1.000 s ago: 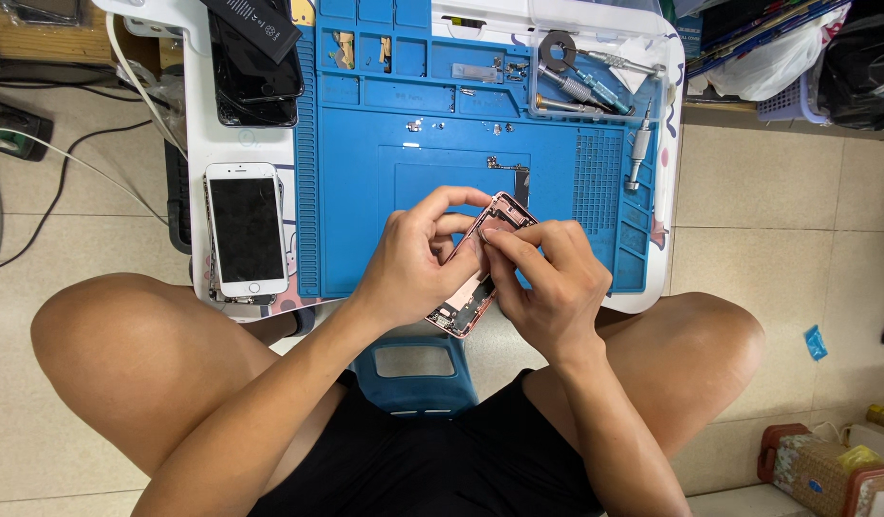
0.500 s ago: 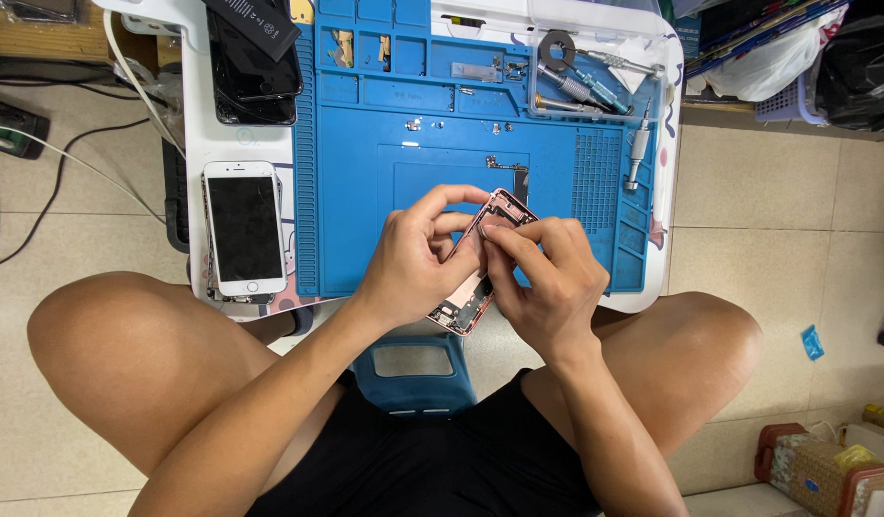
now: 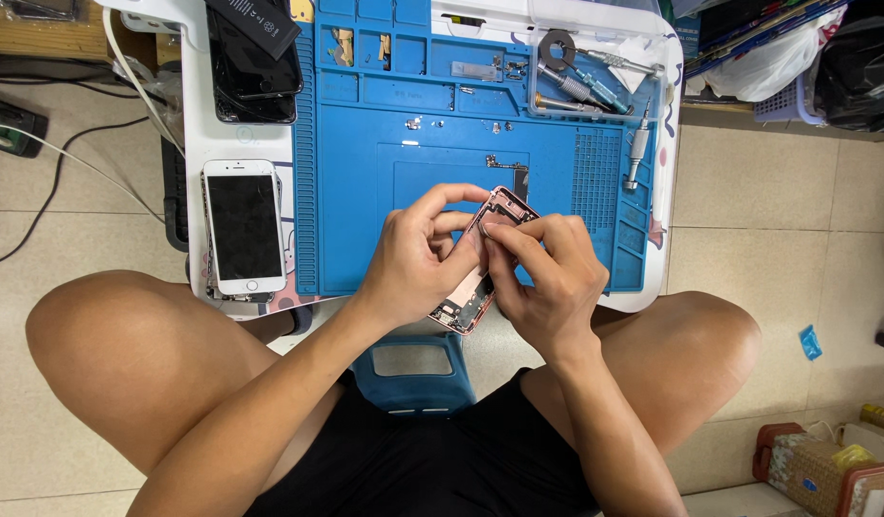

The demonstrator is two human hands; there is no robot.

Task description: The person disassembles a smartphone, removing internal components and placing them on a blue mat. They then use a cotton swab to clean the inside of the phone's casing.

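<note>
1. Over the near edge of the blue repair mat (image 3: 365,191), above the person's knees, both hands hold one rose-gold phone housing (image 3: 480,278), tilted, its open inside facing up.
2. The left hand (image 3: 413,263) is closed around the housing's left edge, fingers curled over its top end.
3. The right hand (image 3: 547,273) grips the right edge, thumb and forefinger pinched narrow on something inside the upper part; what it is I cannot tell.
4. As I judge it, the work sits midway: the housing is open with its screen off, parts remain at its lower end, and small screws and brackets lie loose on the mat.
5. Count: one housing in hand, one white-fronted phone (image 3: 243,228) face up on the left, at least one dark phone (image 3: 255,72) stacked behind it, one black battery (image 3: 255,21), and a few screwdrivers (image 3: 595,86) in the tray at the far right
</note>
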